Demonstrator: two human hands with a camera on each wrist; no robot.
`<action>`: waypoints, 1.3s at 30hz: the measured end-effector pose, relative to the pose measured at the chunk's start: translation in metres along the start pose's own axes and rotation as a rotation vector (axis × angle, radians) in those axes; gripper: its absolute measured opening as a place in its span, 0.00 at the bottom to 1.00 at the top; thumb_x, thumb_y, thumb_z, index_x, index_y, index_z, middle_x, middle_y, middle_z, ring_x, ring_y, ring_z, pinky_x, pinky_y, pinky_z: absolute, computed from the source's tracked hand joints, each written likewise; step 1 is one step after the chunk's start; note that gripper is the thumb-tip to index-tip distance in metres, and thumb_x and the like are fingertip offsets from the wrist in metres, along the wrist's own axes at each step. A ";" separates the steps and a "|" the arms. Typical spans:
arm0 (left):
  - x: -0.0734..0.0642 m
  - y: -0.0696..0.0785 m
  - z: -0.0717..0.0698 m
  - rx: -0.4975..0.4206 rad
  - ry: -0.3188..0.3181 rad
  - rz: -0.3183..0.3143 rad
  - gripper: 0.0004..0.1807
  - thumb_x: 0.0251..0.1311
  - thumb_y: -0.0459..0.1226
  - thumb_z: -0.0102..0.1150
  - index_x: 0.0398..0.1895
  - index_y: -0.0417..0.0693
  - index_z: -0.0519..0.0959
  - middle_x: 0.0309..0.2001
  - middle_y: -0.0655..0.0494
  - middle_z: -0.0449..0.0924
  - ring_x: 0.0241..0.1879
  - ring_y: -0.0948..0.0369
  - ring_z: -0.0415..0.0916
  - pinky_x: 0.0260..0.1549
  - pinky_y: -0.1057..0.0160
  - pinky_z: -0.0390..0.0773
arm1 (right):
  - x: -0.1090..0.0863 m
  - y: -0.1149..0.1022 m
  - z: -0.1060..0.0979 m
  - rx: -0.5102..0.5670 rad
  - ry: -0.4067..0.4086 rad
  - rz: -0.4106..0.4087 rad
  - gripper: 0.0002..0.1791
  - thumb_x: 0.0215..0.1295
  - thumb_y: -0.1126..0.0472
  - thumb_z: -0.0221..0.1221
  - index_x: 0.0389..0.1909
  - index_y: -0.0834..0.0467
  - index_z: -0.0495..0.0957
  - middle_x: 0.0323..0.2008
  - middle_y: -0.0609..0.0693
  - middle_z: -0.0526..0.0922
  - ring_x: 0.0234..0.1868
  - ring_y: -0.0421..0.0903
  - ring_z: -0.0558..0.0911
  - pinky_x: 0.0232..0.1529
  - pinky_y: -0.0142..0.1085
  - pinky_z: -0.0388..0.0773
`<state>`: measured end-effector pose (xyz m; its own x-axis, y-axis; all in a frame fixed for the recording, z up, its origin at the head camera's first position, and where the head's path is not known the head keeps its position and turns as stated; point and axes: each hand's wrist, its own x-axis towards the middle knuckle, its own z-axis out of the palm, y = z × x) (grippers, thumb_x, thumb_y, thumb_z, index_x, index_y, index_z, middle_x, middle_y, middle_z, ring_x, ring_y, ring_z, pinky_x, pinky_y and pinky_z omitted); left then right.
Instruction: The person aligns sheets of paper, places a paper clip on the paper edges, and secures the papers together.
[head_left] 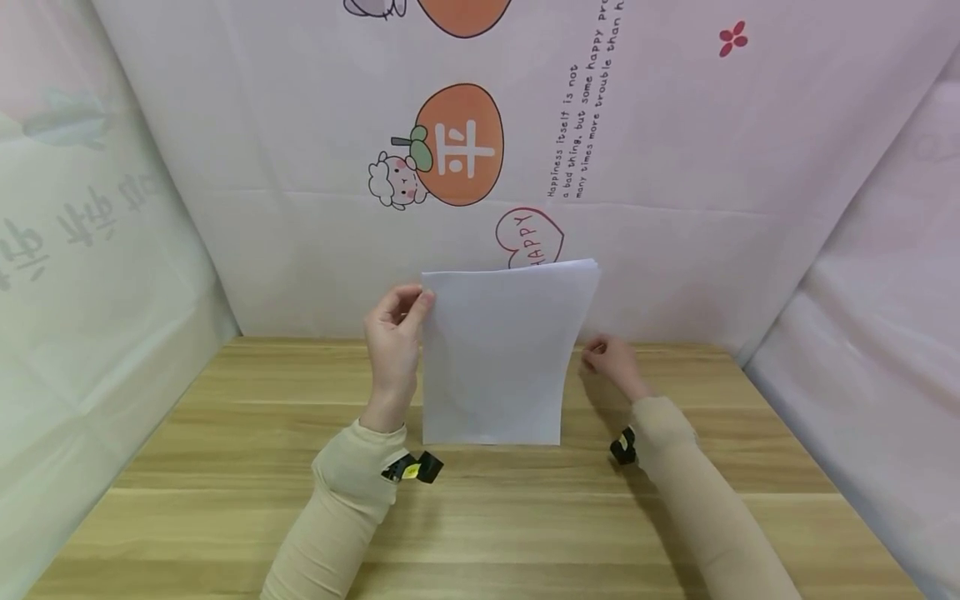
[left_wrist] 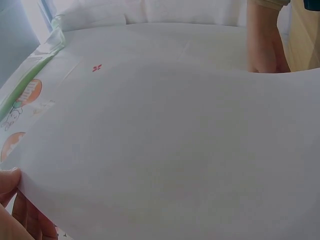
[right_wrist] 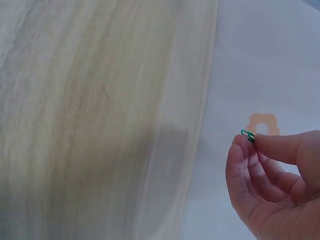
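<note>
The backdrop cloth (head_left: 675,167) reads "HAPPY" and "Happiness itself is not".

The head camera is looking forward and down at the wooden table (head_left: 480,517) from above its near edge. The left wrist camera is sitting close against the sheets of paper (left_wrist: 175,150), also standing mid-table in the head view (head_left: 498,358). The right wrist camera is facing the table (right_wrist: 90,120) edge closely.

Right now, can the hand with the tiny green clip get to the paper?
Probably yes. The right hand pinches the green clip just beside the stack of paper, which the left hand holds upright on the table. Nothing sits between them.
</note>
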<state>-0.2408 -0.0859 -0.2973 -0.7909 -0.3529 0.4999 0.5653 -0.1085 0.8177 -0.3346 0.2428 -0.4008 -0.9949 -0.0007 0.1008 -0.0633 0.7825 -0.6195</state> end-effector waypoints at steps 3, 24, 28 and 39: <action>0.000 0.000 -0.001 -0.007 0.001 0.002 0.12 0.56 0.34 0.65 0.35 0.30 0.78 0.28 0.64 0.77 0.29 0.66 0.72 0.29 0.72 0.69 | -0.002 -0.001 -0.003 0.024 -0.003 -0.004 0.09 0.65 0.63 0.55 0.39 0.66 0.77 0.32 0.60 0.83 0.29 0.46 0.80 0.30 0.31 0.72; 0.000 0.001 0.001 0.000 0.000 0.001 0.11 0.57 0.33 0.64 0.35 0.30 0.79 0.28 0.64 0.77 0.29 0.66 0.72 0.31 0.72 0.70 | -0.028 -0.033 -0.034 0.084 0.043 -0.091 0.11 0.68 0.59 0.54 0.42 0.64 0.77 0.35 0.59 0.84 0.33 0.47 0.83 0.34 0.35 0.80; 0.001 0.000 0.000 0.002 -0.001 0.006 0.11 0.57 0.34 0.64 0.35 0.30 0.79 0.28 0.63 0.77 0.29 0.66 0.72 0.31 0.72 0.70 | -0.036 -0.040 -0.041 0.088 0.065 -0.106 0.11 0.68 0.59 0.54 0.42 0.63 0.77 0.35 0.59 0.85 0.35 0.49 0.84 0.35 0.36 0.79; 0.000 0.001 0.000 -0.015 -0.008 -0.004 0.11 0.57 0.32 0.63 0.37 0.28 0.79 0.28 0.63 0.77 0.28 0.66 0.71 0.28 0.72 0.68 | -0.050 -0.049 -0.050 0.113 0.108 -0.163 0.11 0.68 0.59 0.55 0.41 0.63 0.79 0.34 0.58 0.85 0.33 0.48 0.85 0.34 0.32 0.79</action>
<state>-0.2406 -0.0858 -0.2965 -0.7949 -0.3449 0.4992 0.5657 -0.1239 0.8152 -0.2779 0.2360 -0.3364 -0.9570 -0.0501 0.2856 -0.2369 0.7029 -0.6707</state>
